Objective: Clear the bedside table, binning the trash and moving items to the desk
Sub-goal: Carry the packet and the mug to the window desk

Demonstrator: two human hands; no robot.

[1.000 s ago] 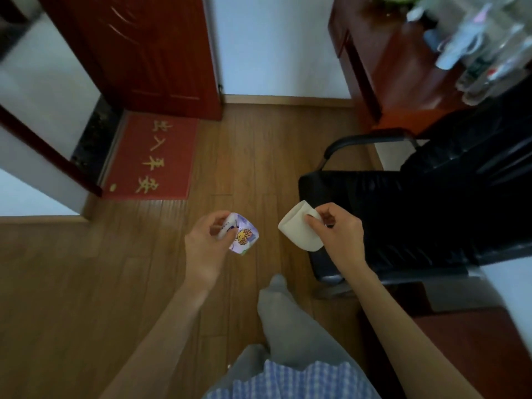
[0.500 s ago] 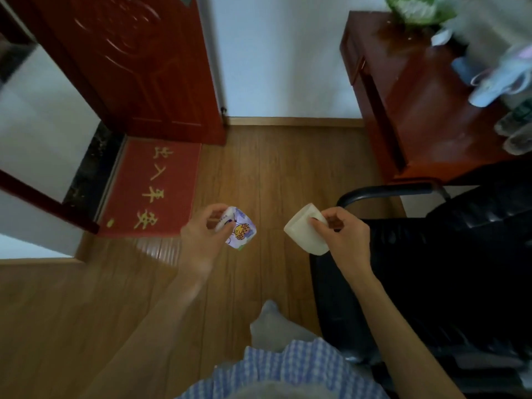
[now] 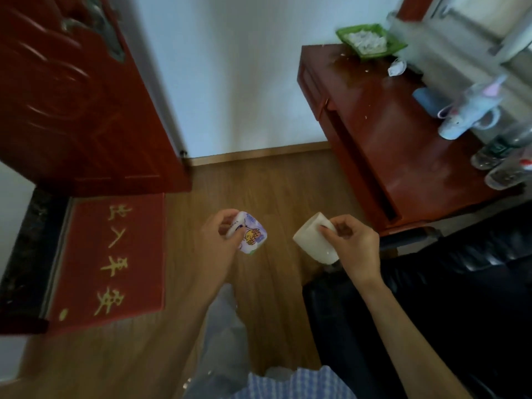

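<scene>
Person stands on the wooden floor (image 3: 273, 182), facing the desk; both hands are loaded.

Left hand (image 3: 218, 240): fingers and thumb curled round a small printed packet (image 3: 252, 236), white and purple with a yellow cartoon figure. It is held over bare floor, well short of the desk.

Right hand (image 3: 349, 244): fingers pinch the rim of a cream cup (image 3: 315, 241), thumb side hidden. The cup is tilted, mouth toward the upper left. Cannot tell whether anything is in it.

Desk tabletop (image 3: 383, 122): red-brown wood, ahead and to the right. On it are a green dish (image 3: 371, 40) at the far corner, a crumpled white scrap (image 3: 397, 67), a pale blue mug (image 3: 466, 116) and clear bottles (image 3: 501, 159) along the right side. The middle of the tabletop shows bare wood. A black chair (image 3: 460, 283) stands between person and desk.

Judgement: carrying stage, both items in transit, nothing set down yet.

Risks from here:
- A rim pinch on a tilted cup is a weak hold; a jolt could drop it onto the floor, or spill it if it holds liquid.
- The chair is close on the right; a leg or elbow could catch it.
- The right side of the desk is crowded; reaching in low could topple the bottles.
- A red doormat (image 3: 109, 260) lies to the left, out of the path.
</scene>
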